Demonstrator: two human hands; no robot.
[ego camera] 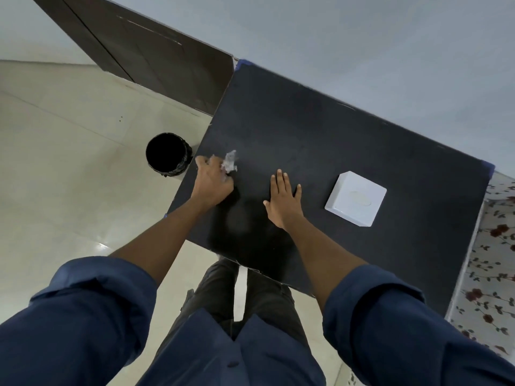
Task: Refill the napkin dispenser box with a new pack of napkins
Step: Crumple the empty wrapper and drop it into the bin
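Black table (348, 129), hands: left hand (213, 181) clutching wrapper (230, 161)

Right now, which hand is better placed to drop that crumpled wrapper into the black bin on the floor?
Left hand: it already grips the crumpled clear wrapper at the table edge nearest the black round bin. The right hand lies flat, farther away.

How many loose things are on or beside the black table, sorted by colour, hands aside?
White: 2, the napkin box on the table and the crumpled wrapper held in the left hand.
Black: 1, the bin on the floor by the table.
Total: 3
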